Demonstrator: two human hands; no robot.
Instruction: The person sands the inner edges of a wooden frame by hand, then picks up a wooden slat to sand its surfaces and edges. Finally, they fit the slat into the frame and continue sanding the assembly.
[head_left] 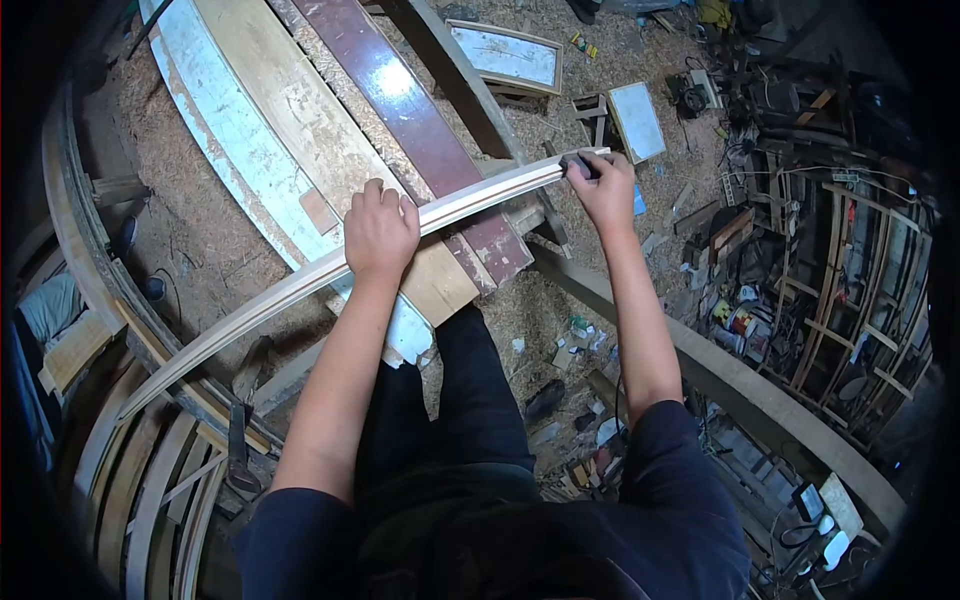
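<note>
On curved strip [300, 285], both hands

Single head view, steeply downward, close over workbench [250, 120].

No words, numbers, labels or signs can be read anywhere in this view. The small cans and boxes on the floor are too tiny and blurry to make out any writing on them.
</note>
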